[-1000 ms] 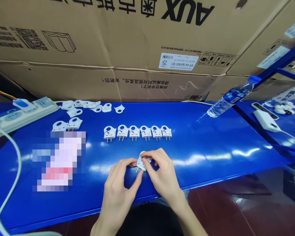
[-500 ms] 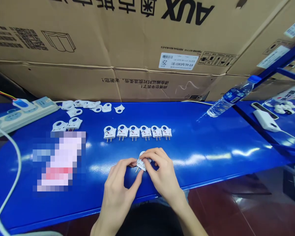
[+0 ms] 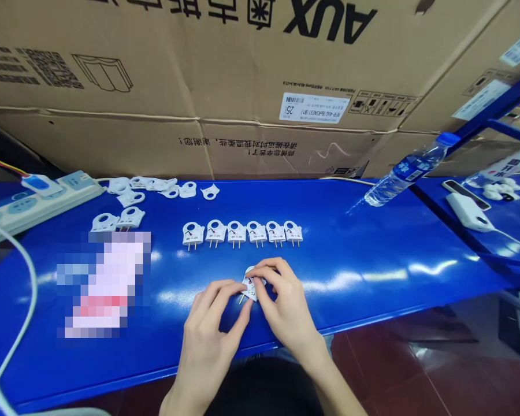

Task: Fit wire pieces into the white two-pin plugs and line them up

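Observation:
Between my hands is a white two-pin plug piece (image 3: 250, 287), tilted, its metal pins pointing down to the left. My left hand (image 3: 214, 329) is closed on its left side, with thumb and fingertips at the edge by the pins. My right hand (image 3: 288, 306) grips the upper right of the same piece and hides part of it. Beyond my hands, a row of several similar white plug pieces (image 3: 236, 232) lies on the blue table (image 3: 351, 248), each with a round ring at the top and pins towards me.
White ring-shaped parts (image 3: 187, 189) lie loosely at the back left, near a power strip (image 3: 47, 202) with cables. A blurred-out item (image 3: 117, 277) lies at left. A water bottle (image 3: 411, 170) stands at right, with a white adapter (image 3: 470, 212) beyond. A large cardboard box (image 3: 242, 69) walls the back.
My left fingertips have shifted slightly to the right and onto the face of the plug piece. My right hand stays almost in place, and the row has not moved.

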### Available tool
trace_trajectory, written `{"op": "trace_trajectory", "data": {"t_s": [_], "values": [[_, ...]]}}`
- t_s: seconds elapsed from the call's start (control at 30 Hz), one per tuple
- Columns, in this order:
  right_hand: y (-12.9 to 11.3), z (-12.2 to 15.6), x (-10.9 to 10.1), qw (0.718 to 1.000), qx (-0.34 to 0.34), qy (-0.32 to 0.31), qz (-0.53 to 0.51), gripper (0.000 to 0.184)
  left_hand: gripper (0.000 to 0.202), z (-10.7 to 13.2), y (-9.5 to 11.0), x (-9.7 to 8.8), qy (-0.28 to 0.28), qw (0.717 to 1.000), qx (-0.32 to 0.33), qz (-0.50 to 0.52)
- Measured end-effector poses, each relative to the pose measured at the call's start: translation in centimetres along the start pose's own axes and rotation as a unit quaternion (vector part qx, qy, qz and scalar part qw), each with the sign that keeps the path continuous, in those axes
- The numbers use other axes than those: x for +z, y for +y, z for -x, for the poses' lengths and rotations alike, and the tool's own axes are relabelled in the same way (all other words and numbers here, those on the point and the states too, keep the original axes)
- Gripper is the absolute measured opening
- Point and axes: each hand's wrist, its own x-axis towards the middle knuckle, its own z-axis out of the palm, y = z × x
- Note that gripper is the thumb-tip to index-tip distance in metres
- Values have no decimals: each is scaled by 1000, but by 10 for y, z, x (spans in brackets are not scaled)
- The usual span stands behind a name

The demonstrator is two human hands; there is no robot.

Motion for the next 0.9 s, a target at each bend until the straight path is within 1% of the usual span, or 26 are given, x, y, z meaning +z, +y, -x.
{"op": "trace_trajectory", "data": {"t_s": [0.2,0.37,0.47,0.53,0.57,0.6,0.67,0.7,0.8,0.9], "values": [[1,2,1,1000,-3,0,-1,25,13,0,2,-1,13,999,41,-26],[0,2,0,1000,13,4,-25,30,13,-1,8,-2,47,984,110,-131],[-1,2,-1,999,9,4,-32,30,15,2,4,-8,62,973,132,-180],[-2,2,-1,1000,7,2,-21,29,14,6,-4,-17,75,965,128,-214],[-2,2,-1,1000,8,-1,-14,29,14,8,-9,-22,83,963,107,-234],[-3,2,-2,1000,9,-3,-7,29,14,10,-14,-28,96,958,102,-252],[-4,2,-2,1000,12,-10,0,29,15,13,-24,-39,105,949,79,-287],[-4,3,-2,1000,12,-13,1,28,16,13,-28,-44,134,940,61,-307],[-4,3,-2,1000,8,-18,3,28,16,8,-37,-54,178,920,18,-350],[-4,3,-2,1000,2,-23,9,27,23,-3,-41,-59,186,909,-28,-372]]}}
